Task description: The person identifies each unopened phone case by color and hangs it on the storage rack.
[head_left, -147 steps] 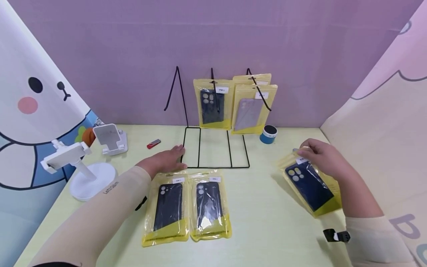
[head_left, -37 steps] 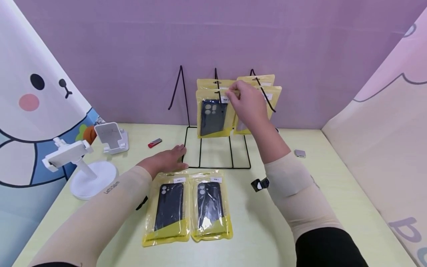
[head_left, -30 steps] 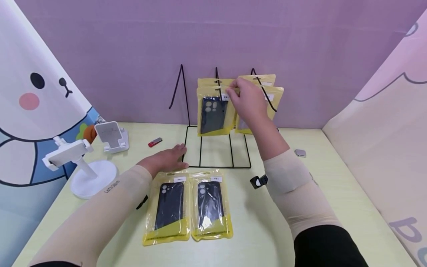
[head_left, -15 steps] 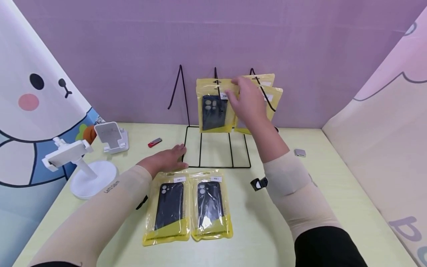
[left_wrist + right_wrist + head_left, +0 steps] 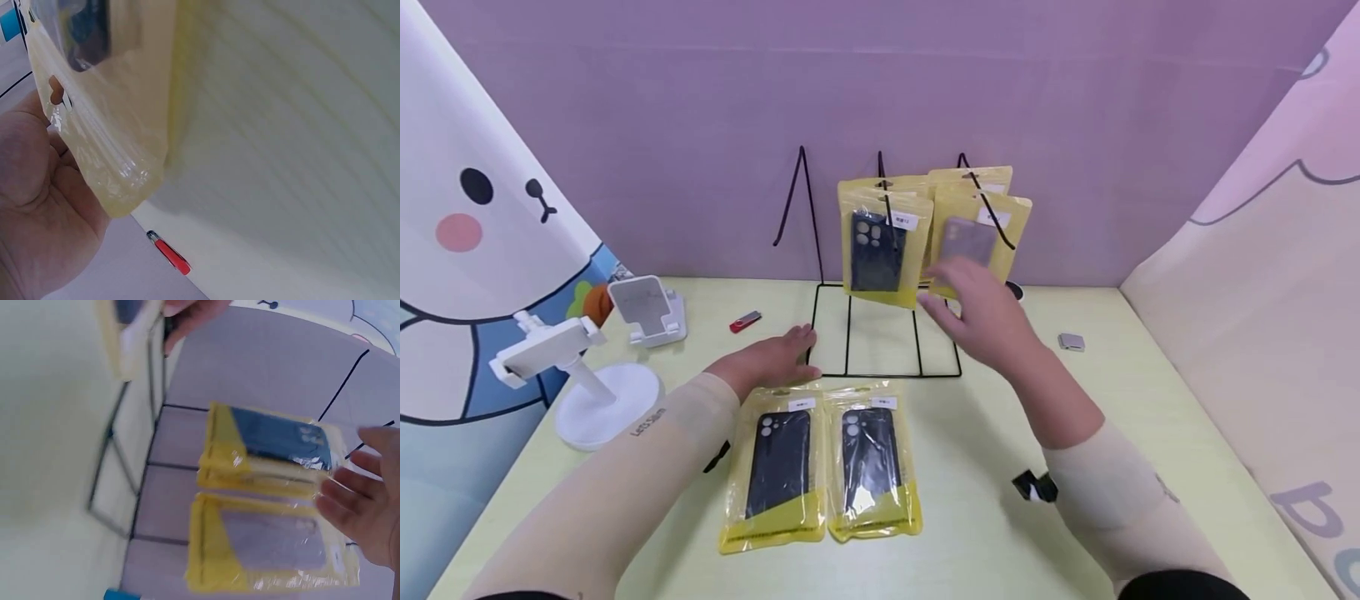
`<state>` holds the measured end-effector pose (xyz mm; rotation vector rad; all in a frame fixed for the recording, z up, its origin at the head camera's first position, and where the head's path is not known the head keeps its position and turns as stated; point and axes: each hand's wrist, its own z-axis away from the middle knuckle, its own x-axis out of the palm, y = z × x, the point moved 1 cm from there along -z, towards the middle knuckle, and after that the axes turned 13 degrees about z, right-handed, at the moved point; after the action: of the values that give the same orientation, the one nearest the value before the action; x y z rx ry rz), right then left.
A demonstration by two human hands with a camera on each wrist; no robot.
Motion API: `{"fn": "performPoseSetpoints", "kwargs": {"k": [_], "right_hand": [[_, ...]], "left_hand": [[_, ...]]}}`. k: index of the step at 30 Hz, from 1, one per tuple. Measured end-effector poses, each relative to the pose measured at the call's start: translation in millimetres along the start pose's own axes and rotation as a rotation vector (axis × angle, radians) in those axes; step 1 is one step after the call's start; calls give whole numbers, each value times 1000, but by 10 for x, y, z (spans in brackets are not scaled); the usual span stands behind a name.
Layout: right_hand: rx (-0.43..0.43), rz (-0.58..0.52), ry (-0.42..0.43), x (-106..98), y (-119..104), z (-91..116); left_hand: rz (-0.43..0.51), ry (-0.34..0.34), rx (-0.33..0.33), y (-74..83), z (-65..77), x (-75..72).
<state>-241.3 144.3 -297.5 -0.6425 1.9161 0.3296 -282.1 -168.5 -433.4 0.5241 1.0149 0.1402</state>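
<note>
A black wire display rack [image 5: 847,333] stands at the back, its three hooks pointing forward. From the middle hook hangs a yellow bag with a dark phone case [image 5: 877,260], in front of another bag. The right hook bears bags too, the front one with a lilac phone case [image 5: 967,237]. My right hand [image 5: 988,321] is just below and in front of these bags, fingers spread, holding nothing. My left hand [image 5: 771,360] holds the left side of the rack's base, finger and thumb either side of the wire in the right wrist view.
Two bagged black phone cases [image 5: 778,467] lie side by side before the rack. At left are a white phone holder [image 5: 598,396], a smaller folding stand [image 5: 651,312] and a red USB stick [image 5: 745,322]. A small grey piece [image 5: 1071,342] lies right; a round speaker [image 5: 1015,291] is mostly hidden.
My right hand brought the bagged dark phone case from the right onto the middle hook, let go of it, and moved down towards me. My left hand stayed at the rack's base.
</note>
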Motion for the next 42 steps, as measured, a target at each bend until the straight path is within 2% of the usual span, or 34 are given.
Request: {"fn": "performPoseSetpoints", "kwargs": {"k": [3, 6, 13, 20, 24, 31, 42], "right_hand": [[35, -18, -255, 154, 93, 184], [55, -5, -411, 372, 216, 346], [126, 30, -546, 786, 504, 556], [152, 58, -778, 1018, 678, 595], [148, 86, -816, 1082, 734, 599], [172, 85, -785, 1152, 790, 560], [169, 92, -839, 1180, 794, 505]], "left_hand": [[-3, 6, -8, -14, 5, 1], [-3, 10, -7, -23, 21, 0], [-1, 12, 1, -41, 45, -13], [22, 6, 12, -19, 36, 7], [24, 2, 16, 6, 33, 18], [22, 1, 20, 37, 42, 15], [-6, 11, 33, -26, 15, 14]]}}
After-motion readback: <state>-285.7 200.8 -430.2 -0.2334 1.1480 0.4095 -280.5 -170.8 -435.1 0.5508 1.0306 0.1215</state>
